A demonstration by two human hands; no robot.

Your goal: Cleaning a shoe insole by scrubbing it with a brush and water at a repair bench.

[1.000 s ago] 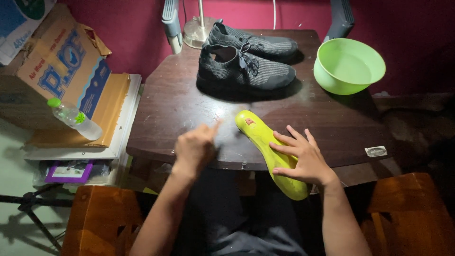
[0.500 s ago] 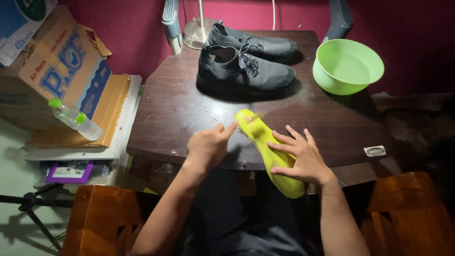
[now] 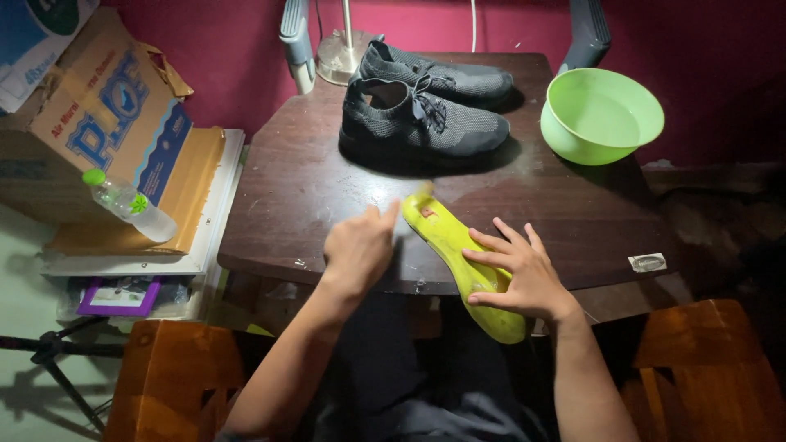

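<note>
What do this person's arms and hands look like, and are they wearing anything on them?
Both forearms are bare, with no sleeves in view. The left hand and right hand wear no gloves, and no rings, watch or bracelets show. Fingernails look short and unpainted.

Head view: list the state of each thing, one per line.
Yellow insole: flat, overhanging table edge.
Right hand: pressed flat on insole.
Left hand: fingers curled near insole's end.
Grey shoes: upright, side by side.
Green bowl: upright.
Bottle: capped, lying down.
</note>
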